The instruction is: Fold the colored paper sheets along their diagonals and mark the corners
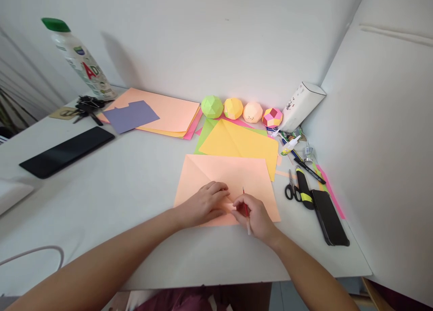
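Peach sheet (241,173), one: centre of the clock, 12 toward the wall. Lies flat on the tabletop (203,261), in front of the person; plain, matte, a diagonal crease starting at its upper-left corner, its far edge overlapping a yellow sheet (250,144).

Hands, two. Left hand (205,202): at 7, laid palm-down on the peach sheet, its grip released. Right hand (256,217): at 4, grip closed around one slim red pen (246,208), point upward; fingertips at the sheet. Whether they also pinch paper, I cannot tell from where I stand.

Faceted balls, four, in a row from 12 to 1: green ball (212,107), yellow ball (233,108), peach ball (253,111), multicoloured ball (272,118).

White box (301,105), one: between 1 and 2. Scissors (292,191), one pair, at 3; beside them, one black-and-yellow cutter (303,187). Phone (329,217), one: between 3 and 4.

Purple sheet (135,116), one: at 10, lying partly over a paper stack (174,108). Bottle (83,60), green-capped, one: between 10 and 11.
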Demonstrator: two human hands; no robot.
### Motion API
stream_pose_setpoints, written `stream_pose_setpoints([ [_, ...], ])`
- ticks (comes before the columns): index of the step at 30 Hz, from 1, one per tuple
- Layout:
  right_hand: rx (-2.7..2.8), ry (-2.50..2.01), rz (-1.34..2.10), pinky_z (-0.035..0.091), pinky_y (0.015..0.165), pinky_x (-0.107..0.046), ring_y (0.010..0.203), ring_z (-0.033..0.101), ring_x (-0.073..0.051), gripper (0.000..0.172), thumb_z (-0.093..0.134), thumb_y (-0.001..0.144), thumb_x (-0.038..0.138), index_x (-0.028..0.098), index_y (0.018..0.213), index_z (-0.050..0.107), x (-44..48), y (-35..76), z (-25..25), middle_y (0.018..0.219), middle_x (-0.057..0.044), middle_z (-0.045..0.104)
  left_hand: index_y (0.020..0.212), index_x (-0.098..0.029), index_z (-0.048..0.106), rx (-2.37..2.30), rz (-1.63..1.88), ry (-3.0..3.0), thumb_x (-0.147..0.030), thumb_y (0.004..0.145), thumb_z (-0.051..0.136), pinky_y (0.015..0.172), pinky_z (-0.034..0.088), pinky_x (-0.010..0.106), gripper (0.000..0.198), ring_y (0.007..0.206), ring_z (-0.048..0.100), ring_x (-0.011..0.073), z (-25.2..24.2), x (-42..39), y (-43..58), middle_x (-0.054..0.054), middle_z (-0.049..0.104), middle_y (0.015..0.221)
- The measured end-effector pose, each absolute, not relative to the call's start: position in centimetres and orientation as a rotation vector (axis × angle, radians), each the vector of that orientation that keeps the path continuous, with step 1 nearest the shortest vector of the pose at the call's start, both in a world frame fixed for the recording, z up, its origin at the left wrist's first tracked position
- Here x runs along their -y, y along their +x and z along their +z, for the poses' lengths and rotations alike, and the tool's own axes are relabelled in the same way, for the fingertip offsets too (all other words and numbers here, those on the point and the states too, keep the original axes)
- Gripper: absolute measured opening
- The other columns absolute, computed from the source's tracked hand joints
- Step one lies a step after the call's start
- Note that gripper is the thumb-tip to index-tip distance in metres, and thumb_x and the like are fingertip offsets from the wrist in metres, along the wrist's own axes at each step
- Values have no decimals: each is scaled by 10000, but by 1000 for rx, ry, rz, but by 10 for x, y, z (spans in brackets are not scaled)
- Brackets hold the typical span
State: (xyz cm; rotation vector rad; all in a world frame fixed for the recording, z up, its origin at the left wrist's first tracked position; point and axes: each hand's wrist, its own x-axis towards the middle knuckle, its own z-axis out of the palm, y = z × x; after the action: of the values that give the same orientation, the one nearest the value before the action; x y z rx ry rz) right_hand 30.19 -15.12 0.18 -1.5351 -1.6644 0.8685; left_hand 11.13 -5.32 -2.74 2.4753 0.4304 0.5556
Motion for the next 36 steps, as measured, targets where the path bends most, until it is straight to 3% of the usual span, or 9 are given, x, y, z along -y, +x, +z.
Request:
stream_pose_setpoints([
  [4,1551,-1610,1065,407,540,-227,574,444,-98,105,605,810,258,209,810,512,156,316,12,668,44,484,1231,-170,445,-401,555,2481,-257,904,527,931,459,441,349,1104,494,259,-24,54,109,139,500,1211],
  [9,1465,-1730,1147,433,517,-231,562,429,-101,161,635,774,303,207,771,506,158,331,19,640,45,472,1061,-209,589,-250,528,2518,-196,932,484,942,421,423,167,1107,471,250,-14,54,107,102,552,1198],
  [16,1465,-1798,1098,392,504,-223,535,469,-99,128,623,751,235,209,735,499,157,332,17,618,53,490,1030,-205,636,-43,515,2620,-94,955,364,915,386,378,303,1082,450,242,-9,60,111,81,615,1136],
  [36,1495,-1867,1035,363,493,-223,522,469,-107,152,637,735,227,216,687,493,159,333,16,587,54,493,1054,-229,651,24,441,2575,-215,1001,317,1000,354,421,339,1187,452,246,-14,58,111,94,608,1157],
])
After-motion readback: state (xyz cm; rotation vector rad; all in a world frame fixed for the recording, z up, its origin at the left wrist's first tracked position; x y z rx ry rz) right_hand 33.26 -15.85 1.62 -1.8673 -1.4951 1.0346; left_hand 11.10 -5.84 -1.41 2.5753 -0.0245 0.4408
